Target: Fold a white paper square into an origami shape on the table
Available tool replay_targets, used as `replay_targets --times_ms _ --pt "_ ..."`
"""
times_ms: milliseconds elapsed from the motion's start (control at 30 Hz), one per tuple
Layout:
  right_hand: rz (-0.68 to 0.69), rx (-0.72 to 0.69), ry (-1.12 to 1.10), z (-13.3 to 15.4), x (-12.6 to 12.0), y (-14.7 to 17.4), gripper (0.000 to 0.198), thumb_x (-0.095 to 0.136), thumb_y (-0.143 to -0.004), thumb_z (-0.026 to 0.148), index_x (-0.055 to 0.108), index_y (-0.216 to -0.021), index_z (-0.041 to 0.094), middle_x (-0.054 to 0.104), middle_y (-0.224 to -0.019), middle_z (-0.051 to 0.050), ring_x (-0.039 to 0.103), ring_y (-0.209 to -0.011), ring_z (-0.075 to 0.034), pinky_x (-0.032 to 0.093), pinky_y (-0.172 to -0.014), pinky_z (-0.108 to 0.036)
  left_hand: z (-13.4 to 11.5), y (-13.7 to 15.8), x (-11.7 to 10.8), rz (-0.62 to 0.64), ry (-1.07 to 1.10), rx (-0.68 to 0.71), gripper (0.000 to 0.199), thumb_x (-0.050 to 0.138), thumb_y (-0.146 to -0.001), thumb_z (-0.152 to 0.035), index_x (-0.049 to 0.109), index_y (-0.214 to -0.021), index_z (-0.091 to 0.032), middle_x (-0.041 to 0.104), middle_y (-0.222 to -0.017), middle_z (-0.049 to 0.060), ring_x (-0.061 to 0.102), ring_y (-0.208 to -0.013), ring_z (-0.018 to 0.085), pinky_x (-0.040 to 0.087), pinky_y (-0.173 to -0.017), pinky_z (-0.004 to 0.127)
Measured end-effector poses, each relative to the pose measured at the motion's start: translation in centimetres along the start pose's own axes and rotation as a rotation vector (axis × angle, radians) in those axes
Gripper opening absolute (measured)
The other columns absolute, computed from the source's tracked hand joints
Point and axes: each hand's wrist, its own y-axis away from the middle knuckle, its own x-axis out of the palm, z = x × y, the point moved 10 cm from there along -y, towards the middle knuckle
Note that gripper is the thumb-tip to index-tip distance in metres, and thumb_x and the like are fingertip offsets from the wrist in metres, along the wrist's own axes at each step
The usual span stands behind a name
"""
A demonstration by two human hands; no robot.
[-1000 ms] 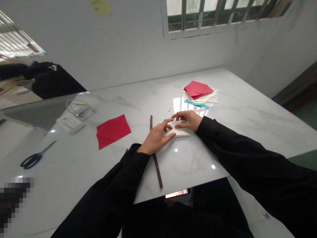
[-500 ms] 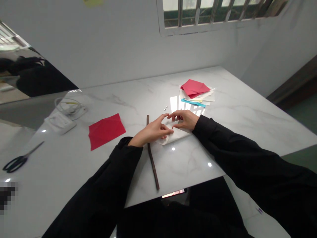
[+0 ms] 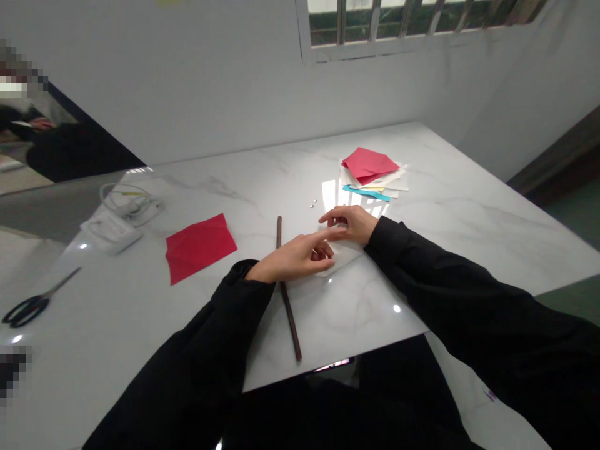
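Left hand (image 3: 300,256), frame centre: forearm in from lower left, palm down, index finger stretched right w/ tip pressing on white paper (image 3: 344,255), other fingers curled under, holding nothing. Right hand (image 3: 349,224), just right of centre: forearm in from lower right, fingers bunched tog. and pressing paper's far edge; cannot tell if pinching it. White paper: flat on table (image 3: 445,212) under both hands, mostly hidden; visible near edge runs lower left to upper right. Dark stick (image 3: 287,294): flat, long axis near-vertical in frame, passes under left wrist. Red sheet (image 3: 199,245): left of centre, flat. Paper stack (image 3: 372,173): upper right of centre, red piece on top. Scissors (image 3: 32,305): far left edge.
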Motion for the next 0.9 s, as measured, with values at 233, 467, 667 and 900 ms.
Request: replay_targets --times_ms 233,467,667,900 --pt "-0.064 0.023 0.001 -0.9 -0.8 0.1 0.042 0.082 -0.078 0.029 0.079 -0.119 0.018 0.072 -0.097 -0.006 0.06 -0.079 -0.016 0.049 -0.077 -0.031 -1.4 -0.1 0.2 0.032 -0.222 0.065 0.014 0.064 -0.091 -0.021 0.078 -0.096 -0.022 0.079 -0.095 0.004 0.071 -0.086 0.02 0.053 -0.081 0.034" --pt "-0.067 0.022 -0.018 -0.7 -0.9 0.1 0.041 0.081 -0.078 0.028 0.078 -0.117 0.019 0.071 -0.096 -0.004 0.057 -0.077 -0.016 0.047 -0.075 -0.03 -1.5 -0.1 0.4 -0.007 -0.262 0.124 0.016 0.067 -0.088 -0.019 0.079 -0.098 -0.025 0.079 -0.1 0.003 0.072 -0.095 0.022 0.054 -0.091 0.037" --pt "-0.071 0.032 -0.025 -0.9 -0.9 0.2 0.037 0.081 -0.077 0.028 0.077 -0.113 0.02 0.071 -0.095 -0.004 0.059 -0.077 -0.016 0.049 -0.077 -0.031 -1.6 -0.2 0.6 -0.028 -0.295 0.146 0.012 0.069 -0.087 -0.023 0.079 -0.092 -0.024 0.077 -0.095 0.003 0.071 -0.09 0.022 0.053 -0.09 0.039" --pt "-0.07 0.032 -0.041 -1.1 -0.8 0.1 0.043 0.08 -0.077 0.028 0.075 -0.119 0.018 0.071 -0.096 -0.005 0.059 -0.079 -0.016 0.049 -0.079 -0.031 -1.6 -0.3 1.0 -0.016 -0.323 0.151 0.01 0.065 -0.086 -0.019 0.074 -0.087 -0.023 0.075 -0.094 0.003 0.068 -0.091 0.022 0.051 -0.091 0.04"
